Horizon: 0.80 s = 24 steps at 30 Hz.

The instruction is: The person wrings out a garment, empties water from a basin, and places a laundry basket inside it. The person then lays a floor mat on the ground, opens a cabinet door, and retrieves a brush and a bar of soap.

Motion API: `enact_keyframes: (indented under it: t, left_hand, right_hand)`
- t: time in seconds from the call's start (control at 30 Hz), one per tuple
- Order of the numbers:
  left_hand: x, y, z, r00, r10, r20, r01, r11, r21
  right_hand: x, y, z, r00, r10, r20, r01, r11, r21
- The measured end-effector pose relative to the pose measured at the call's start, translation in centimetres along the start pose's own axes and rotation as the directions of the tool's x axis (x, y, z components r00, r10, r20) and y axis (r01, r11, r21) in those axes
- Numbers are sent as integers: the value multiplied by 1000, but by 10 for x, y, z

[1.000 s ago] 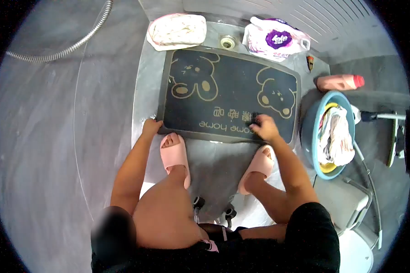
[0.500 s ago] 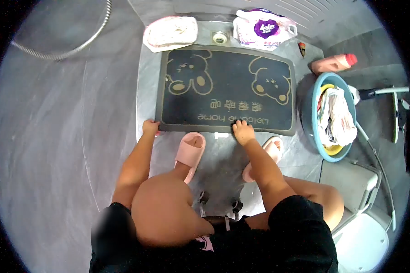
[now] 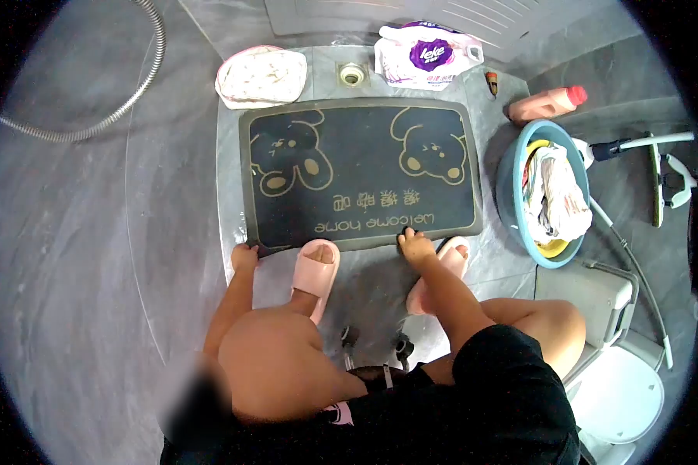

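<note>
A dark mat with two bear outlines and upside-down lettering lies on the grey floor. My left hand has its fingers closed on the mat's near left corner. Along the near edge, right of the middle, my right hand grips the rim, its fingertips on the mat's top. Between my hands, the near edge looks slightly lifted beside a pink slipper on my left foot. The other pink slipper is just right of my right hand, partly behind the forearm.
Beyond the mat are a folded cloth bundle, a floor drain and a white-purple package. At right stand a blue basin with cloths, a pink bottle, a grey stool and a mop pole. A hose hangs upper left.
My right hand has moved from the mat's surface to its near edge and closed there. My left hand stays at the corner. The mat has shifted slightly, and my left foot has moved inward.
</note>
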<state>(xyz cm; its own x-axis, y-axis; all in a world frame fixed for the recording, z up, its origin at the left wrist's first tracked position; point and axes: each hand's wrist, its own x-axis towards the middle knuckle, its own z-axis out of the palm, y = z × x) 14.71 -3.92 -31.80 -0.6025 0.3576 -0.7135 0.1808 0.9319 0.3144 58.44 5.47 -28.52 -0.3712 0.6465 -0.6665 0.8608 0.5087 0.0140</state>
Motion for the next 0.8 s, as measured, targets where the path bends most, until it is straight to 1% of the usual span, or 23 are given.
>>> enact_keyframes:
  t: [0.03, 0.07, 0.1, 0.13, 0.17, 0.2, 0.23, 0.27, 0.3, 0.33, 0.37, 0.4, 0.43, 0.5, 0.53, 0.6, 0.63, 0.67, 0.7, 0.73, 0.77, 0.8]
  left_hand:
    - [-6, 6, -1, 993, 75, -89, -54, 974, 219]
    - [-13, 12, -3, 973, 168, -159, -84, 898, 433]
    - [-25, 20, -5, 972, 174, -159, -90, 898, 431]
    - [-42, 28, -9, 928, 347, -135, -225, 811, 541]
    - [-52, 34, -12, 856, 509, -91, -342, 690, 638]
    - [-53, 35, -13, 849, 519, -99, -347, 690, 635]
    - [-48, 30, -13, 749, 642, 163, -534, 439, 723]
    - [-44, 25, -13, 602, 675, 427, -676, 148, 722]
    - [-39, 14, -11, 598, 685, 417, -671, 143, 728]
    - [-34, 1, -8, 568, 698, 435, -685, 108, 721]
    - [-32, -7, -8, 536, 713, 452, -697, 71, 714]
    - [-36, -7, -12, 569, 657, 495, -698, 69, 712]
    - [-43, -3, -16, 555, 677, 483, -696, 59, 716]
    - [-57, 8, -21, 699, 496, 514, -672, 212, 709]
    - [-79, 18, -26, 686, 519, 509, -678, 202, 707]
    - [-122, 34, -40, 797, 403, 449, -591, 369, 718]
    - [-108, 27, -35, 795, 428, 430, -588, 371, 719]
    - [-74, 12, -20, 720, 513, 467, -669, 339, 661]
    - [-58, 5, -15, 639, 586, 499, -741, 296, 602]
    - [-82, 20, -27, 642, 593, 486, -735, 297, 610]
    - [-105, 43, -38, 652, 627, 426, -751, 456, 478]
    - [-123, 68, -50, 667, 651, 363, -745, 585, 319]
  right_hand:
    - [-1, -1, -4, 1000, 2, -4, -2, 1000, -4]
    - [-3, -2, -7, 999, 31, -7, -31, 998, 61]
    - [-6, -3, -10, 998, 61, -8, -59, 990, 128]
    - [-7, -2, -11, 998, 65, -16, -63, 990, 128]
    - [-8, 0, -14, 998, 49, 37, -53, 991, 123]
    - [-8, 1, -18, 996, 32, 86, -42, 992, 117]
    - [-10, 1, -29, 997, 35, 72, -43, 993, 114]
    - [-12, 1, -41, 987, 2, 159, -22, 992, 123]
    - [-14, 1, -53, 970, -31, 242, -2, 991, 136]
    - [-10, 1, -57, 974, -29, 223, -2, 991, 137]
    - [-1, 3, -57, 976, -90, 196, 48, 977, 207]
    - [4, 7, -65, 976, -146, 163, 98, 957, 272]
    - [-7, 5, -94, 982, -133, 138, 93, 960, 265]
    - [-31, 1, -150, 996, -91, 24, 80, 954, 290]
    - [-38, 6, -168, 997, -74, 4, 70, 956, 284]
    - [-53, 13, -204, 979, -120, -166, 168, 936, 309]
    - [-63, 17, -222, 974, -120, -194, 175, 939, 295]
    - [-72, 22, -237, 962, -100, -253, 182, 929, 323]
    - [-80, 27, -247, 949, -81, -305, 193, 914, 356]
    - [-76, 34, -252, 929, -82, -362, 224, 901, 371]
    - [-72, 41, -256, 911, -85, -404, 255, 884, 390]
    - [-76, 46, -266, 899, -63, -434, 267, 865, 426]
